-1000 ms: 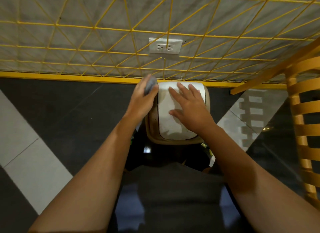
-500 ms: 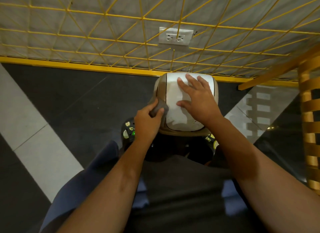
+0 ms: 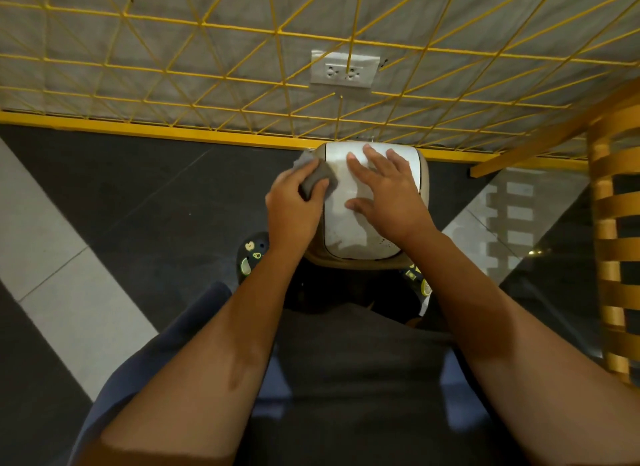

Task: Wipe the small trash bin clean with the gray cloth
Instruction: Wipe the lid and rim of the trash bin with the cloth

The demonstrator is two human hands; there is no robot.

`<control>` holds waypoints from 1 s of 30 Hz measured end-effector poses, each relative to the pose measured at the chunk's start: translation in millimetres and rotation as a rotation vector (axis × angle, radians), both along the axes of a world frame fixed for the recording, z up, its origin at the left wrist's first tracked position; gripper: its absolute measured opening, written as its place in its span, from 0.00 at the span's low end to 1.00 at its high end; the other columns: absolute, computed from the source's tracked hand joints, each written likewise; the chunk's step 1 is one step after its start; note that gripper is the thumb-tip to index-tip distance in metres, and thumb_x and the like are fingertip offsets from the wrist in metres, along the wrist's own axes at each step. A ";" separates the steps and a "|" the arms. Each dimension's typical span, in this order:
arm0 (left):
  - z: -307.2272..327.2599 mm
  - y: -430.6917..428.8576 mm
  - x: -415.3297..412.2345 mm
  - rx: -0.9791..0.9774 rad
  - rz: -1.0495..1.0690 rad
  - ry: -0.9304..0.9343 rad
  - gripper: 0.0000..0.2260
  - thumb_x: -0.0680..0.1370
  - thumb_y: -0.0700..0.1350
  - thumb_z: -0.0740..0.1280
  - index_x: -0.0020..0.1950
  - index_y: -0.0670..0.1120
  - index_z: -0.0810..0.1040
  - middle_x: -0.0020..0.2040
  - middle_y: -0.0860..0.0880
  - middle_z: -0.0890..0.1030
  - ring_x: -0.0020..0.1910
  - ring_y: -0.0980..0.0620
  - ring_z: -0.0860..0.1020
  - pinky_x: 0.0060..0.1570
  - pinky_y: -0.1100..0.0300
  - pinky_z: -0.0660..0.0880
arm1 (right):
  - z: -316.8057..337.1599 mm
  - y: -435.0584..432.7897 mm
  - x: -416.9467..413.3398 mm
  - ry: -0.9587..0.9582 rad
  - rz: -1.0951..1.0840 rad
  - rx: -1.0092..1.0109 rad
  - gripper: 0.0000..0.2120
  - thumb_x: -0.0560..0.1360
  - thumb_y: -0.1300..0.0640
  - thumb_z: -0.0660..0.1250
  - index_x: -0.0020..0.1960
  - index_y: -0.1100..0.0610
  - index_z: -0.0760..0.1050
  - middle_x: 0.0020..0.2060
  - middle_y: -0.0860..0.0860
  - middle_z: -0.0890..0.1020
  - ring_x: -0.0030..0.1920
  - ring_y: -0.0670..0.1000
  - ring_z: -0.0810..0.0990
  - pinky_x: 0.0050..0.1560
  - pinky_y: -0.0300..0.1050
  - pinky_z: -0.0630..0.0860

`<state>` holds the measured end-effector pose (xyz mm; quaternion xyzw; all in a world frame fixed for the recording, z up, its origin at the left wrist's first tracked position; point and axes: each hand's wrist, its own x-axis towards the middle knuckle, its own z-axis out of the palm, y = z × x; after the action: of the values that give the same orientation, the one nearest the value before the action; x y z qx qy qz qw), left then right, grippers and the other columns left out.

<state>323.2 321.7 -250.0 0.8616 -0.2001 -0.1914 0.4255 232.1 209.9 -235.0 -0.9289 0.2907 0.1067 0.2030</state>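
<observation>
Observed from within the room. The small trash bin (image 3: 346,238) stands on the dark floor (image 3: 138,195) at the person's 12 o'clock, its far edge at the foot of the wall, just below the yellow base rail (image 3: 173,133). It has a white lid in a tan surround.

Left hand (image 3: 294,212): the grip is closed round the gray cloth (image 3: 317,178), which is bunched under the fingers and thumb. The cloth lies against the bin's upper left corner, at about 10 o'clock on the lid, and a loose end sticks out beyond the fingers.

Right hand (image 3: 388,195): no grip taken; the fingers are straight and spread, with the palm flat on the lid (covering much of its right half), and the fingertips near the far edge.

Surroundings: a yellow wire grid (image 3: 207,67) covers the gray wall, with a white double outlet (image 3: 344,68) at 12 o'clock above the bin. A slatted wooden chair (image 3: 613,240) stands at 3 o'clock. A pale floor tile band (image 3: 69,292) runs at 8 o'clock. A patterned slipper (image 3: 251,256) shows at the bin's 7 o'clock.
</observation>
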 end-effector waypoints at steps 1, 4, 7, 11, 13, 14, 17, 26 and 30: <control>-1.6 3.3 -3.7 -0.005 0.020 0.023 0.16 0.76 0.45 0.67 0.64 0.47 0.75 0.61 0.45 0.77 0.60 0.50 0.74 0.55 0.70 0.64 | 0.3 -0.1 0.1 0.001 -0.002 0.002 0.32 0.76 0.49 0.64 0.75 0.49 0.53 0.76 0.52 0.53 0.75 0.59 0.48 0.75 0.55 0.48; -5.9 16.2 -23.8 -0.039 0.103 0.100 0.16 0.75 0.43 0.67 0.64 0.45 0.75 0.62 0.44 0.76 0.60 0.52 0.73 0.54 0.73 0.63 | -0.2 0.1 -0.5 0.001 -0.002 -0.002 0.32 0.76 0.49 0.64 0.75 0.49 0.53 0.76 0.52 0.53 0.75 0.59 0.48 0.75 0.55 0.48; -13.2 26.5 -41.6 -0.048 0.157 0.115 0.15 0.75 0.41 0.68 0.61 0.44 0.76 0.61 0.44 0.75 0.60 0.52 0.72 0.53 0.75 0.61 | 0.4 0.4 -0.3 0.001 -0.001 -0.007 0.32 0.76 0.49 0.63 0.75 0.49 0.53 0.76 0.53 0.54 0.75 0.59 0.49 0.75 0.55 0.49; -27.8 38.9 -64.4 0.016 0.207 0.140 0.14 0.73 0.40 0.69 0.59 0.42 0.76 0.60 0.43 0.75 0.59 0.49 0.73 0.55 0.71 0.63 | 0.9 0.6 0.5 0.017 0.002 -0.008 0.32 0.76 0.49 0.63 0.75 0.49 0.52 0.76 0.52 0.53 0.75 0.59 0.48 0.75 0.55 0.48; -33.4 43.6 -74.3 0.046 0.232 0.152 0.14 0.73 0.38 0.69 0.58 0.41 0.76 0.59 0.41 0.75 0.60 0.46 0.73 0.54 0.74 0.62 | 0.8 0.2 0.6 0.015 -0.001 -0.003 0.32 0.76 0.49 0.63 0.75 0.49 0.52 0.76 0.52 0.53 0.75 0.58 0.48 0.75 0.55 0.48; -35.2 45.2 -77.7 0.054 0.239 0.144 0.14 0.72 0.37 0.70 0.57 0.40 0.77 0.59 0.40 0.75 0.59 0.45 0.73 0.53 0.76 0.60 | 0.7 0.3 0.6 0.012 -0.003 0.001 0.32 0.76 0.49 0.63 0.75 0.49 0.52 0.76 0.52 0.53 0.75 0.58 0.48 0.75 0.56 0.48; -35.7 45.5 -79.5 0.080 0.248 0.127 0.13 0.72 0.37 0.70 0.57 0.39 0.77 0.59 0.39 0.74 0.59 0.45 0.73 0.53 0.77 0.58 | 0.7 -0.2 -0.1 0.002 -0.006 0.005 0.32 0.76 0.49 0.63 0.75 0.49 0.53 0.76 0.52 0.53 0.75 0.59 0.48 0.75 0.56 0.48; -17.2 23.2 -42.8 -0.012 0.205 0.117 0.15 0.73 0.41 0.70 0.60 0.44 0.77 0.62 0.43 0.74 0.60 0.50 0.72 0.55 0.72 0.63 | -2.9 -3.9 6.9 0.024 -0.105 -0.073 0.31 0.76 0.46 0.62 0.75 0.48 0.52 0.76 0.52 0.54 0.75 0.59 0.50 0.74 0.55 0.51; -19.8 25.8 -52.2 -0.045 0.368 0.242 0.15 0.74 0.43 0.69 0.61 0.47 0.76 0.61 0.46 0.74 0.60 0.52 0.72 0.60 0.62 0.69 | -2.6 1.2 6.7 0.022 -0.129 -0.104 0.32 0.76 0.44 0.61 0.75 0.48 0.52 0.75 0.52 0.54 0.74 0.58 0.52 0.73 0.55 0.53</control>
<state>271.0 347.5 -269.8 0.8445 0.0087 -0.2081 0.4934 238.7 211.1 -237.6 -0.9164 0.3572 0.0885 0.1575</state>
